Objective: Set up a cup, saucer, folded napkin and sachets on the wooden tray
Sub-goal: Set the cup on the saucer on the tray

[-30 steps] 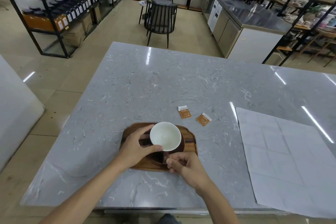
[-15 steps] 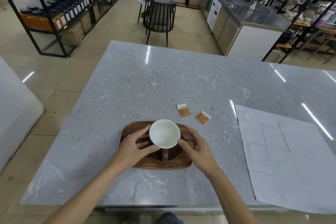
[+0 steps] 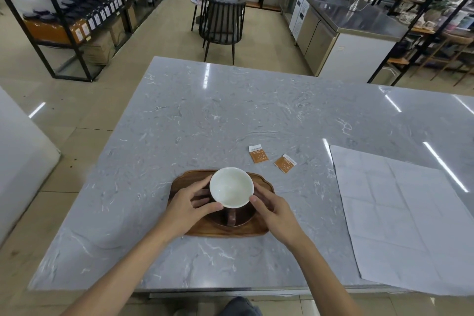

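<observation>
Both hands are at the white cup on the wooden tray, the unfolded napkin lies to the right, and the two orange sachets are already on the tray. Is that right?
Not quite. The head view shows the two orange sachets lying on the marble table, beyond the wooden tray, not on it. The rest holds: left hand and right hand are at the white cup, and the unfolded napkin lies to the right.

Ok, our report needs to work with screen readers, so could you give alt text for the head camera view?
Both hands, left hand and right hand, steady a white-lined cup on a dark saucer atop a wooden tray on a grey marble table. Two orange sachets and an unfolded white napkin lie on the table to the right.
</observation>
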`<state>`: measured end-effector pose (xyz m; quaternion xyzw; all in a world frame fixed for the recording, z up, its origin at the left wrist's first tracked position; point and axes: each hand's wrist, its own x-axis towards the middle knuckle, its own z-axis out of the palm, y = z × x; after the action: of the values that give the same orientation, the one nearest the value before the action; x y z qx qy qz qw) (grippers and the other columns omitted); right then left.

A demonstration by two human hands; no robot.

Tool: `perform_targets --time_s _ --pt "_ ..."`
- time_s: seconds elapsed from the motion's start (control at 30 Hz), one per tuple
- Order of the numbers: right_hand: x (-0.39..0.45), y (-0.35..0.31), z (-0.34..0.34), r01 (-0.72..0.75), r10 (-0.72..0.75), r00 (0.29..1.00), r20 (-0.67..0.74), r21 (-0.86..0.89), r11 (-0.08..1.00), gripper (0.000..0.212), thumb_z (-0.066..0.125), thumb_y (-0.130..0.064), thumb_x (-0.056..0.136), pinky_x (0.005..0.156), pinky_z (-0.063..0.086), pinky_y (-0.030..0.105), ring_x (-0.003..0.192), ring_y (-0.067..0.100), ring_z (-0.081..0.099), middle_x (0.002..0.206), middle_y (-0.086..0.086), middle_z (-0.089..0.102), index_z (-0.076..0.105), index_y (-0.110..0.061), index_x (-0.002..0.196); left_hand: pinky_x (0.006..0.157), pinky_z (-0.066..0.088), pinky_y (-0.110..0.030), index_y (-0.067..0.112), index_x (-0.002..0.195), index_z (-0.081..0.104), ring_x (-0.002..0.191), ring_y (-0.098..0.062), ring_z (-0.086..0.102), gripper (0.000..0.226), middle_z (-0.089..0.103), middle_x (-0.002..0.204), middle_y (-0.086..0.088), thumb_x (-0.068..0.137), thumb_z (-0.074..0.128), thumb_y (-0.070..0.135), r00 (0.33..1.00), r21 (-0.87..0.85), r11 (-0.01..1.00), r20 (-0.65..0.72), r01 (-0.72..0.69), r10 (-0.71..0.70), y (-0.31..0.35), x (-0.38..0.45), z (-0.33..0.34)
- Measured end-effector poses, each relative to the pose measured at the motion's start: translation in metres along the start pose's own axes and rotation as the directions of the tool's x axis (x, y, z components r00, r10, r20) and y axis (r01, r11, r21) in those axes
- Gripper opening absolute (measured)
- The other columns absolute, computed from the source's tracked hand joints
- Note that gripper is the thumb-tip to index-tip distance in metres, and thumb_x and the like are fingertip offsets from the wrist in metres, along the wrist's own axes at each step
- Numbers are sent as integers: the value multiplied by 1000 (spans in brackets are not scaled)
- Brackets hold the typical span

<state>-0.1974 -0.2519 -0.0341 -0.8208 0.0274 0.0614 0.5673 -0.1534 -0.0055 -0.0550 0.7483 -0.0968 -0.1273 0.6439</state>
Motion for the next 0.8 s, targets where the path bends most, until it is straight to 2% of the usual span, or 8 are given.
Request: perform_targets --time_s 0.1,0.27,0.37,0.47,0.57,0.7,0.8 --pt "1 2 1 -6 6 1000 -3 -11 1000 41 58 -39 102 97 44 5 124 -16 53 130 -36 62 56 -40 143 97 53 -20 48 136 54 124 -10 63 76 67 133 12 73 89 26 1000 -1 1000 -4 10 -10 -1 0 0" --pt "4 6 0 -25 25 1000 5 -22 999 39 57 -41 102 97 44 5 123 -18 52 131 -38 61 56 -45 141 97 54 -21 47 137 56 122 -9 63 77 68 131 13 73 90 21 1000 1 1000 -2 11 -11 1 0 -1" --pt "5 6 0 -36 36 999 9 -20 999 40 57 -42 102 98 43 6 124 -18 51 131 -37 60 55 -45 142 97 54 -22 47 137 56 123 -8 63 78 67 132 18 69 91 28 1000 0 1000 2 11 -11 2 1 -2" --pt "5 7 1 -37 37 999 7 -34 999 39 56 -44 102 99 43 6 121 -22 51 127 -42 60 55 -46 141 97 54 -20 55 132 56 122 -5 63 78 67 131 21 64 90 38 1000 -11 1000 0 9 -9 3 -1 -1" --pt "4 6 2 -24 24 1000 2 -30 999 40 55 -44 102 106 43 14 126 -14 51 131 -36 61 55 -44 142 97 54 -21 59 129 56 122 -6 63 77 67 131 20 63 90 39 1000 -3 1000 5 14 -14 2 -1 -1" --pt "0 -2 -5 -7 7 1000 -17 -14 1000 35 56 -34 104 109 44 20 130 -5 54 135 -25 64 61 -35 139 94 57 -23 42 141 50 120 -8 64 88 61 137 14 64 92 37 998 -6 998 -7 57 -57 8 -4 -3" --pt "-5 -6 -24 12 -17 993 -116 -40 999 26 60 -29 102 103 49 21 116 -9 61 117 -34 69 66 -35 127 82 57 -15 30 143 47 115 -8 63 77 56 137 9 77 84 37 993 158 987 -120 18 1 27 -4 0"
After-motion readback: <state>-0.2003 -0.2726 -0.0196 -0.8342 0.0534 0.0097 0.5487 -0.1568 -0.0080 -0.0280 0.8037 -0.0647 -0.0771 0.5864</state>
